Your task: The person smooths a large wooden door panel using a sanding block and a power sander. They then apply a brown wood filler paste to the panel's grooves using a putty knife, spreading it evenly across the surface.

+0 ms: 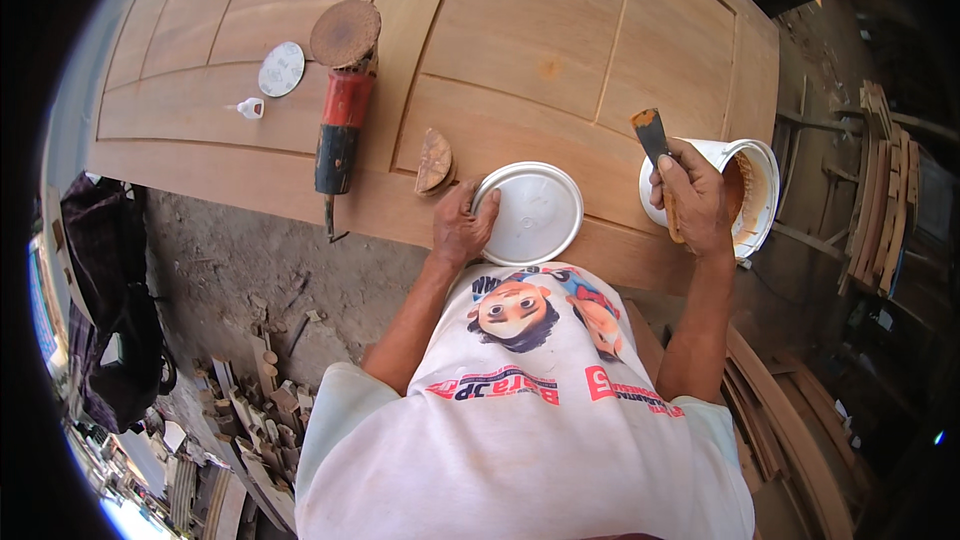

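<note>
My left hand (463,223) grips the left rim of a round white plastic lid (528,215) at the near edge of a panelled wooden door (520,40). In my right hand (697,197) is a putty knife (651,136), its dark blade pointing up and away with orange-brown paste at the tip. Right beside that hand a white bucket (763,165) lies tilted on its side, mouth to the right, with orange-brown paste inside. Part of the bucket is hidden behind my hand. A folded worn sanding disc (434,162) rests left of the lid.
On the door lie a red and black angle grinder (345,110) with a brown sanding disc, a pale round disc (282,69) and a small white bottle (250,108). Wood offcuts (270,420) heap on the ground at lower left. Boards (885,195) are stacked at right.
</note>
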Demonstrator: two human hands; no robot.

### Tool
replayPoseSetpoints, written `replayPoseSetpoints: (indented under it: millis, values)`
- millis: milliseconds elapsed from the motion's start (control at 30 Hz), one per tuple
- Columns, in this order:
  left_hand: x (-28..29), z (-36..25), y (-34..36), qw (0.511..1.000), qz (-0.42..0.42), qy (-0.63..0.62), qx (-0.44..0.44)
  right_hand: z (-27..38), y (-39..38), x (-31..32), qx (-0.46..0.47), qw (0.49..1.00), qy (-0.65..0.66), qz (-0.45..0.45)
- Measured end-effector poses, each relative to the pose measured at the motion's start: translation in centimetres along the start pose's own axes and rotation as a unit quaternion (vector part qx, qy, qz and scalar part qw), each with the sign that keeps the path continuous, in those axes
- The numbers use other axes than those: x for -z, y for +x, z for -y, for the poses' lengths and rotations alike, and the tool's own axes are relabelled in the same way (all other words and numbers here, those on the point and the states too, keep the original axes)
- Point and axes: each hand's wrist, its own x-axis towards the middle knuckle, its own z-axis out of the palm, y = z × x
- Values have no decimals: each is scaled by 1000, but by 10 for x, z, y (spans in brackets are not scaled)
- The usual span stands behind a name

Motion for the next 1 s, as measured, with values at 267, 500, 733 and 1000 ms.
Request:
replayPoseSetpoints:
  millis: [267,500,733,1000]
  values:
    - [1,4,1,1000,17,-10,-8,-83,143,-73,83,967,-236,-45]
    - [2,8,0,1000,15,-6,-16,-100,146,-98,199,871,-426,-142]
    - [3,8,-1,999,30,-17,0,-107,134,-107,223,796,-552,-107]
    - [2,12,0,1000,23,-5,-17,-64,131,-106,89,843,-531,-22]
